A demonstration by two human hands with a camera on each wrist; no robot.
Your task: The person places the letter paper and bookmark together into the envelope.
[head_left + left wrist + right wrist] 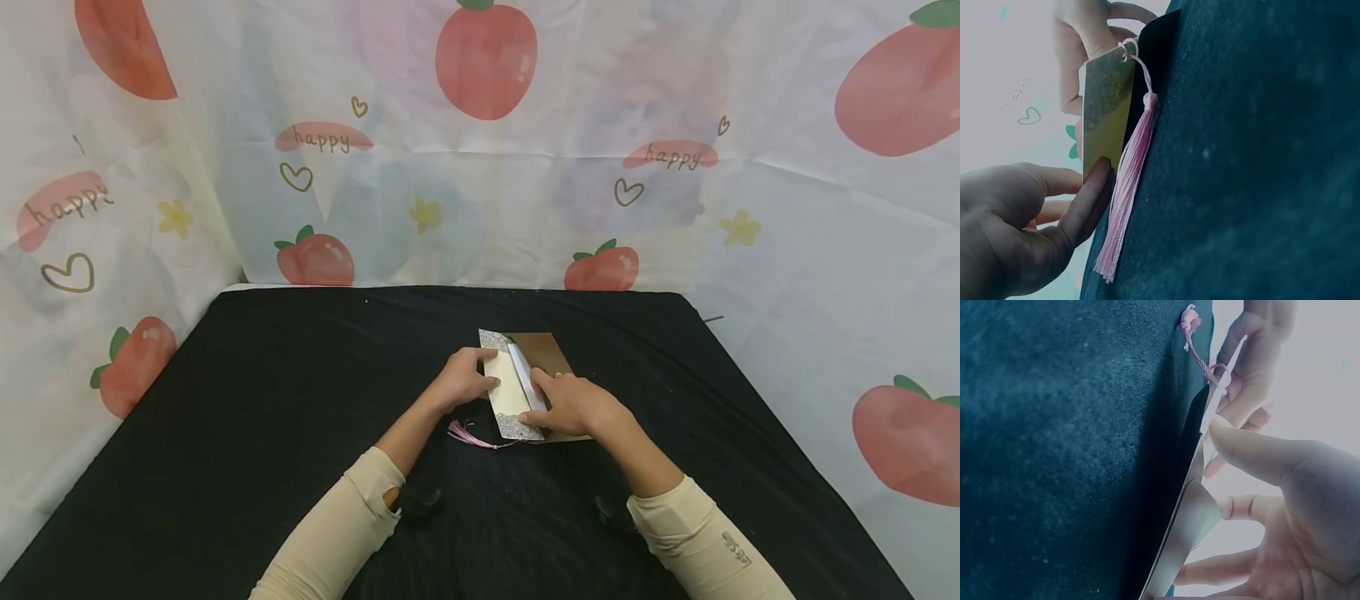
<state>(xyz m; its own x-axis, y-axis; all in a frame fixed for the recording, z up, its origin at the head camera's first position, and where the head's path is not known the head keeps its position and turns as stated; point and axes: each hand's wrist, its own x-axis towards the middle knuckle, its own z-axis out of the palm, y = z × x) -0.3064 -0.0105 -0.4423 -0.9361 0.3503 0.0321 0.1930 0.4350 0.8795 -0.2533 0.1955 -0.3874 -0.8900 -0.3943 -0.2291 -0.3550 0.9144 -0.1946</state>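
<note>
A cream bookmark (504, 375) with silvery floral ends is held tilted over the black cloth, and a pink tassel (1129, 187) hangs from its eyelet. The left wrist view shows its shiny gold-toned face. My left hand (461, 381) pinches the bookmark's left long edge between thumb and fingers. At its lower right end, my right hand (573, 402) presses the thumb on the bookmark, with the index finger bent against a raised white leaf (526, 375). That leaf lies between the bookmark and a flat brown paper piece (551, 350). The right hand's other fingers overlap the brown piece.
Black cloth (300, 400) covers the table. Behind and at both sides hangs a pale curtain (525, 200) printed with fruit, hearts and the word happy. Dark straps (420, 504) show near the sleeves.
</note>
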